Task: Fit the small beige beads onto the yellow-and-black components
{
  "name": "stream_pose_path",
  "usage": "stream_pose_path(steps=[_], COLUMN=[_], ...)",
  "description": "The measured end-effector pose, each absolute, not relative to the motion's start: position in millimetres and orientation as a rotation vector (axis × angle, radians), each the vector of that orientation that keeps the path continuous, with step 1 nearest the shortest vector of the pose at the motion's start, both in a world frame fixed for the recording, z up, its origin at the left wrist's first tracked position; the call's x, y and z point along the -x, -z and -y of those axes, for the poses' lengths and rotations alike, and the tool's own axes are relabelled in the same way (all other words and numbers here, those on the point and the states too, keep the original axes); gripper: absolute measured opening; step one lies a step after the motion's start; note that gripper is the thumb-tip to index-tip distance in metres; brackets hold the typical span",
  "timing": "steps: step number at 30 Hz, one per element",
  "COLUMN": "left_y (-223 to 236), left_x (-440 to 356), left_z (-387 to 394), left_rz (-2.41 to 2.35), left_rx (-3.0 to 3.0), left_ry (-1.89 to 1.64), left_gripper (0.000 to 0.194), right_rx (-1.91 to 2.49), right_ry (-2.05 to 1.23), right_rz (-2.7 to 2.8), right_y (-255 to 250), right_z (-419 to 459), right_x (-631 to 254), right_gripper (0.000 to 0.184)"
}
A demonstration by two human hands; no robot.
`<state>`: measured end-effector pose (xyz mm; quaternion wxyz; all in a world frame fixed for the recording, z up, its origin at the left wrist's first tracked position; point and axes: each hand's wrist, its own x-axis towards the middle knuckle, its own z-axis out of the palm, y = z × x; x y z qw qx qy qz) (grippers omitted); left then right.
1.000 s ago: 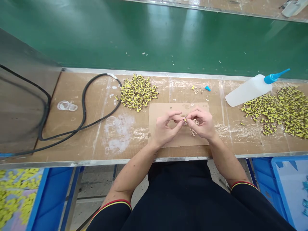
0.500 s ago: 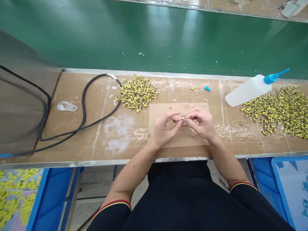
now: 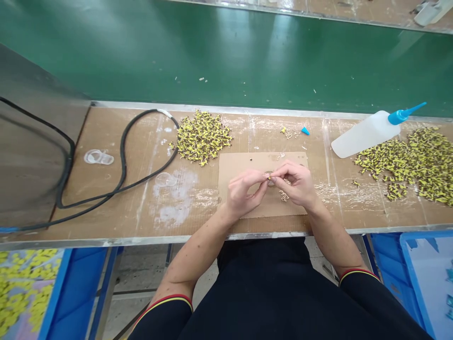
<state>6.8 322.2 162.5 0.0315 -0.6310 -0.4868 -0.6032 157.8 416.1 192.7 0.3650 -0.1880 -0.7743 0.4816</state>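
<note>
Over a cardboard sheet (image 3: 262, 208), my left hand (image 3: 245, 191) and my right hand (image 3: 295, 184) meet fingertip to fingertip. Both pinch a tiny yellow and brown piece (image 3: 269, 178) between them; its exact shape is too small to make out. Just beneath the fingertips lies a small round clear dish (image 3: 271, 183), mostly hidden by the fingers. Beside it, partly under my right hand, is a little heap of tiny pale pieces (image 3: 284, 195).
Yellow and brown pieces form a pile (image 3: 203, 137) at left and a larger pile (image 3: 421, 163) at right. A white squeeze bottle (image 3: 366, 134) leans near the right pile. A black cable (image 3: 123, 156) loops at left. A blue cap (image 3: 305, 131) lies behind the cardboard.
My left fingers have curled in closer, and the pinched piece has shifted very slightly left and down. My right hand stays almost in place.
</note>
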Motion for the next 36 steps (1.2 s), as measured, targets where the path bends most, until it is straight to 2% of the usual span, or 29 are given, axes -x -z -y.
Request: stream_pose_path(steps=[4,8,11,13,17,21,30,36], left_y=[-159,-156,-156,-158,-167,-173,-175,-168], left_x=[-9,-7,-5,-5,-3,1,2,3], left_z=[-322,-321,-322,-322,-323,-324,-325,-327], left_rz=[1.588,1.536,1.463,1.457,1.474,1.450,1.520,1.516], left_rx=[1.875,1.803,1.864,1.908,1.946,2.007,2.060,2.030], left_ry=[2.045,2.209,2.213,2.192,2.124,1.999,1.902,1.887], left_gripper=[0.038,0.050,0.048,0.043,0.029,0.018,0.018,0.015], right_rx=[0.457,0.390,0.341,0.321,0.308,0.281,0.360,0.347], right_ry=[-1.381,-1.643,-1.746,-1.702,-1.408,-1.218,-0.978,-0.968], right_rz=[1.892,1.745,1.756,1.778,1.831,1.890,2.004,2.012], right_y=[-190,-187,-188,-189,-190,-188,-188,-179], right_z=[-415,-414,-412,-412,-411,-412,-413,-413], right_x=[-159,-161,-162,-162,-161,-161,-162,-161], right_gripper=[0.004,0.019,0.015,0.012,0.006,0.012,0.009,0.008])
